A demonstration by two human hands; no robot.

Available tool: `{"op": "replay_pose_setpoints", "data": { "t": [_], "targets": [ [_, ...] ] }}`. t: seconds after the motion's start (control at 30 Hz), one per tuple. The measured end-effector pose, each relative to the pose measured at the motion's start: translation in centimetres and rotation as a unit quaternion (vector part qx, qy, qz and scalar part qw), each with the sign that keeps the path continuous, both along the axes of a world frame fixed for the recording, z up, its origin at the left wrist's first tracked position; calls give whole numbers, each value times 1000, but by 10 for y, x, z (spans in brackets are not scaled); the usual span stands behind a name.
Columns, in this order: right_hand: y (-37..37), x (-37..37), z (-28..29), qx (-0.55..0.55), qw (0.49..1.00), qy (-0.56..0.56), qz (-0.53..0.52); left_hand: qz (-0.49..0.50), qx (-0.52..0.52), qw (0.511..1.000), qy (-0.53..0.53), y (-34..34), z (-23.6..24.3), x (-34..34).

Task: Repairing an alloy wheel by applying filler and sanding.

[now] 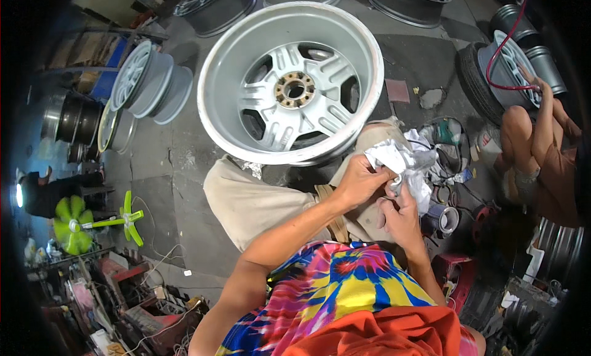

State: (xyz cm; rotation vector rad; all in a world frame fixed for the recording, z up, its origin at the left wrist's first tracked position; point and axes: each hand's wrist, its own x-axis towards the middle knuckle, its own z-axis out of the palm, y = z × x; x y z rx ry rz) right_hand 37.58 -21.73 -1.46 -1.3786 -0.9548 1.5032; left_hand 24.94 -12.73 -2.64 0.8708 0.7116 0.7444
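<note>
A large silver alloy wheel rim [215, 67] leans against my knees, its spoked face and rusty hub turned toward me. To its lower right, both my hands work a crumpled white cloth [403, 159]. My left hand [360, 180] pinches the cloth's left side. My right hand [400, 214] grips it from below, close to the other hand. The cloth hangs over my right knee, apart from the rim.
Several more rims [148, 79] stand on the concrete floor at the left and the back. At the right a crouching person [542, 153] handles a tyred wheel [492, 73] with a red hose. A green fan [80, 224] lies at the left. Tools and cans [443, 217] clutter the right.
</note>
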Motion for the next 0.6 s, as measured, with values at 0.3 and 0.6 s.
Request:
{"op": "replay_pose_setpoints", "data": {
  "t": [0.3,0.6],
  "targets": [
    [11,-19,4,108,931,-348,-1,61,-46,997,33,-1,2,5],
    [14,-27,20,103,932,-347,34,140,-99,985,-25,-3,0,10]
  ]
}}
